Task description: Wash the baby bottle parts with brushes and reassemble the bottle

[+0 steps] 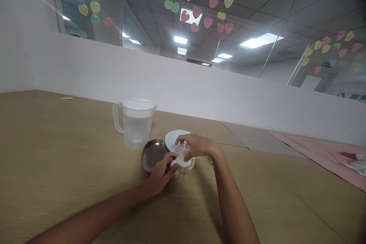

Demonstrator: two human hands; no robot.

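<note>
A clear baby bottle (182, 174) with red print and a white handled collar (183, 162) is in front of me. My left hand (160, 175) is closed on the left side of the collar, thumb and fingers around its edge. From above, my right hand (196, 145) curls its fingers around the clear top (185, 149) of the bottle. Just left of the bottle lies a shallow metal dish (153, 156). Behind my hands is a white plate (172, 140), partly covered by the right one. The bottle's base is blurred.
A lidded translucent pitcher (137, 124) stands behind the metal dish, its handle to the left. Something green (210, 160) shows behind my right wrist. On the far right a pink cloth (311, 154) lies beside a grey sheet (257, 137). A white wall (143, 72) borders the table's back.
</note>
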